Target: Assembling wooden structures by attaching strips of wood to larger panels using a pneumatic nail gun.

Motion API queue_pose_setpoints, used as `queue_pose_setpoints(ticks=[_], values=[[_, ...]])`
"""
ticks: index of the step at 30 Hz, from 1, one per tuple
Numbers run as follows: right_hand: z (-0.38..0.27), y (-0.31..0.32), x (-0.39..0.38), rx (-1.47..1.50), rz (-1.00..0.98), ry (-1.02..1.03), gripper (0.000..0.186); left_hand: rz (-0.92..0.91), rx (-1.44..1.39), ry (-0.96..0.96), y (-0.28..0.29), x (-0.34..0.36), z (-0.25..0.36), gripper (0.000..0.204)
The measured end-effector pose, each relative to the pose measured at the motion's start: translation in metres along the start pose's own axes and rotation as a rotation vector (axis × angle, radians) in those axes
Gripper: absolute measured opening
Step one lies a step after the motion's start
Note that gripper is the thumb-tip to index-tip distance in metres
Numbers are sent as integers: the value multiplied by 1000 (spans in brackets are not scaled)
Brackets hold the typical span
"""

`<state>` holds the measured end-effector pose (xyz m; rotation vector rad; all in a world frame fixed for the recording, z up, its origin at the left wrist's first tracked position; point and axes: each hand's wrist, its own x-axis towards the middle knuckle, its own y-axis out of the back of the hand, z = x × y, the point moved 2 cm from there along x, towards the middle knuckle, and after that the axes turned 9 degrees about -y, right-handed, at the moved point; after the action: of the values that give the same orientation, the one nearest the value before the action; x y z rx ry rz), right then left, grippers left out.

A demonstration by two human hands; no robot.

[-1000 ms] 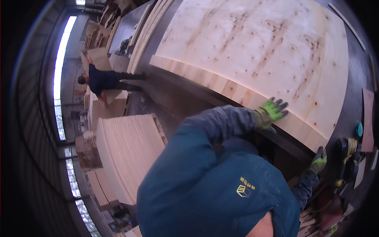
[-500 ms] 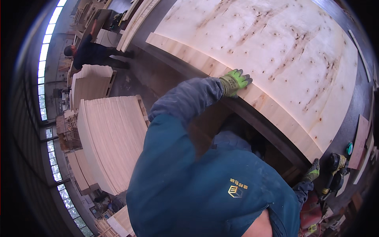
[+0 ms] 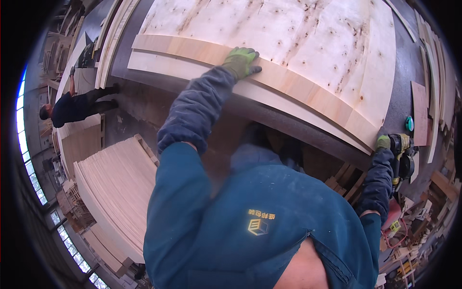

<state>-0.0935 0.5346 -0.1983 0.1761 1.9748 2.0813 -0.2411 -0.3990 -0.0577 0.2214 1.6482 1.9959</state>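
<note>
A large pale plywood sheet [image 3: 298, 43] with brown knots and streaks lies on a dark table. Along its near side runs a long light wooden strip [image 3: 298, 82], with a paler band of board [image 3: 163, 65] showing in front of it. My left hand [image 3: 240, 62], in a green and grey glove, grips the strip left of its middle, fingers over the top and thumb at the near edge. At the strip's right end my right hand [image 3: 383, 143] is curled on the corner; its fingers are partly hidden. A black and yellow nail gun [image 3: 403, 154] lies right beside it.
A turquoise round object [image 3: 409, 123] and a reddish board [image 3: 419, 113] lie past the nail gun. Long planks [image 3: 115, 38] are at the far left. A tall stack of sheets [image 3: 115, 188] stands left, and a person [image 3: 72, 107] works beyond it.
My view has shifted, so the sheet appears further left and higher. A pale band now shows in front of the strip. Both hands stay on the strip, the left with its thumb at the near edge.
</note>
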Motion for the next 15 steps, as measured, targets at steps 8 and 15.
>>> queue_pose_setpoints(ticks=[8, 15], values=[[13, -9, -6, 210, -117, -307, 46, -44, -28, 29, -14, -4, 35, 108], [76, -16, -52, 449, -155, -363, 46, 11, 137, -282, -13, -34, 56, 133]])
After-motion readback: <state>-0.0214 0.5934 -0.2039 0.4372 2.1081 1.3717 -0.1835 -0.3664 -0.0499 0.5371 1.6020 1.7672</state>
